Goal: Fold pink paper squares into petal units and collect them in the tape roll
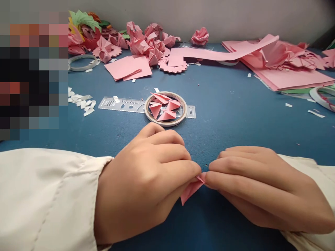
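Observation:
Between my two hands is a small piece of folded pink paper (191, 192), its pointed corner hanging below the fingers. My left hand (146, 174) pinches it from the left and hides much of it. From the right, the fingertips of my right hand (256, 183) are closed on its edge. Just beyond my left hand lies a roll of tape (185, 113) with several folded pink paper pieces (169, 115) inside its ring. Under the roll runs a clear plastic stencil ruler (117, 104).
Pink paper flowers (146, 42) are heaped at the back. A long pink strip (222, 55) reaches toward stacked pink sheets (295, 80) at the right. Another tape roll (323, 99) lies at the right edge. White paper scraps (83, 103) are scattered on the left of the blue table (235, 118).

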Motion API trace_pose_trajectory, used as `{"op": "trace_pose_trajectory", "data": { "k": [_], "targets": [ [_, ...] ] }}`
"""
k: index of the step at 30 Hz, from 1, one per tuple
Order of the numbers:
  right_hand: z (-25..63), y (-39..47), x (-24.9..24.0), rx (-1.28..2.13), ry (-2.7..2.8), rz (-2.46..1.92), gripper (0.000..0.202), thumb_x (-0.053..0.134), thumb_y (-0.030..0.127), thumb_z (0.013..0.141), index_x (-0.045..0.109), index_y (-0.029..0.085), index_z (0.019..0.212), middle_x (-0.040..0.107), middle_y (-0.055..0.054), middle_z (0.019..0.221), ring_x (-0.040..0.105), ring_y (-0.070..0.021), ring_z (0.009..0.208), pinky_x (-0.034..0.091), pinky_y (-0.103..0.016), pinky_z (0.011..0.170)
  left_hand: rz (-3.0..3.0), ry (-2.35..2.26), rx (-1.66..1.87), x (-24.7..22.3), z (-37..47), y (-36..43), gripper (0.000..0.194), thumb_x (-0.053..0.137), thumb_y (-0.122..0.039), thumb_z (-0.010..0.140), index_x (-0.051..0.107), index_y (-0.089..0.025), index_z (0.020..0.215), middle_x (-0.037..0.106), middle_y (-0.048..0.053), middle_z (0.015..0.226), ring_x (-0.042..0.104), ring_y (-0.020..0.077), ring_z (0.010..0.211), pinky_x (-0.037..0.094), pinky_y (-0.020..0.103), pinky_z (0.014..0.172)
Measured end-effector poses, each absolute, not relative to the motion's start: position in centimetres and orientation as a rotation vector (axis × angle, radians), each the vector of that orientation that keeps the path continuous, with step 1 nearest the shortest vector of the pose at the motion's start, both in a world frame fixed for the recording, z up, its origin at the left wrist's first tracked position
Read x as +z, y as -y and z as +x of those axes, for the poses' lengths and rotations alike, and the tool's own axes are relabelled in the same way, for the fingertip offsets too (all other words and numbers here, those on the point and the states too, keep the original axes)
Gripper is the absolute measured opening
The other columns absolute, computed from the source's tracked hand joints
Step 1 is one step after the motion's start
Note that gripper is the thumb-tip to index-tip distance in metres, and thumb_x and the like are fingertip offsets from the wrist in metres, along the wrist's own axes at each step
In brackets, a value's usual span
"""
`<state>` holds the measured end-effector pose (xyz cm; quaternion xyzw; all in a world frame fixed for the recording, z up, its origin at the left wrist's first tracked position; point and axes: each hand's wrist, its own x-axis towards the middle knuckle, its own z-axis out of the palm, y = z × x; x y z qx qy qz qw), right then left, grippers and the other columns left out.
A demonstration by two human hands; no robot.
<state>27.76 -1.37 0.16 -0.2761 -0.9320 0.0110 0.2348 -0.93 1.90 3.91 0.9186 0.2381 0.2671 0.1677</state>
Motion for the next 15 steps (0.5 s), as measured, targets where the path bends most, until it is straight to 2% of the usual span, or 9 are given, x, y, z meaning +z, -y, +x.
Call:
{"op": "trace_pose_trajectory", "data": {
  "k": [3,6,9,11,13,15],
  "targets": [
    [28.2,2.0,-0.9,0.006,2.558,-0.8,0.035,0.07,0.063,0.116,0.079,0.029,0.115,0.074,-0.01,0.098,0.07,-0.0237,0.083,0.059,-0.035,0.066,2.679,-0.686,0.791,3.9,-0.9,-1.9,0.03,0.06,-0.008,0.121,0.082,-0.013,0.101,0.081,-0.002,0.092,0.07,0.0172,0.092,0.054,0.036,0.09],
    [28.1,2.0,-1.1,0.017,2.537,-0.82,0.033,0.07,0.06,0.116,0.077,0.028,0.113,0.073,-0.01,0.097,0.069,-0.0238,0.082,0.057,-0.034,0.064,2.714,-0.765,0.891,3.8,-1.1,-2.1,0.027,0.058,-0.003,0.117,0.082,-0.013,0.109,0.084,0.001,0.096,0.074,0.0187,0.095,0.058,0.035,0.094],
    [27.5,1.3,-0.3,0.06,2.511,-0.845,0.019,0.071,0.045,0.117,0.075,0.028,0.11,0.072,-0.008,0.094,0.068,-0.0225,0.078,0.054,-0.034,0.063,2.738,-0.899,0.899,3.7,-1.4,-2.5,0.028,0.052,-0.006,0.114,0.078,-0.015,0.113,0.084,0.006,0.103,0.077,0.0223,0.099,0.061,0.037,0.098],
    [26.9,0.7,0.4,0.129,2.484,-0.851,0.008,0.067,0.027,0.117,0.071,0.027,0.11,0.07,-0.005,0.092,0.064,-0.02,0.074,0.053,-0.033,0.063,2.735,-0.95,0.828,3.7,-1.4,-2.7,0.021,0.057,-0.013,0.112,0.076,-0.02,0.11,0.083,0.007,0.104,0.077,0.0264,0.098,0.064,0.04,0.092],
    [26.4,0.2,0.9,0.194,2.462,-0.835,0.015,0.062,0.011,0.116,0.066,0.025,0.111,0.068,-0.003,0.09,0.06,-0.0179,0.072,0.051,-0.033,0.064,2.734,-0.951,0.791,3.6,-1.0,-2.8,0.011,0.065,-0.021,0.108,0.076,-0.024,0.109,0.082,0.007,0.104,0.077,0.0301,0.098,0.066,0.042,0.087],
    [26.2,0.0,1.1,0.212,2.457,-0.817,0.019,0.06,0.006,0.114,0.063,0.024,0.112,0.067,-0.002,0.09,0.058,-0.0173,0.072,0.05,-0.033,0.064,2.738,-0.927,0.771,3.4,-0.4,-2.9,0.009,0.07,-0.027,0.105,0.077,-0.024,0.111,0.081,0.008,0.105,0.076,0.0313,0.099,0.067,0.043,0.086]
  ]
}}
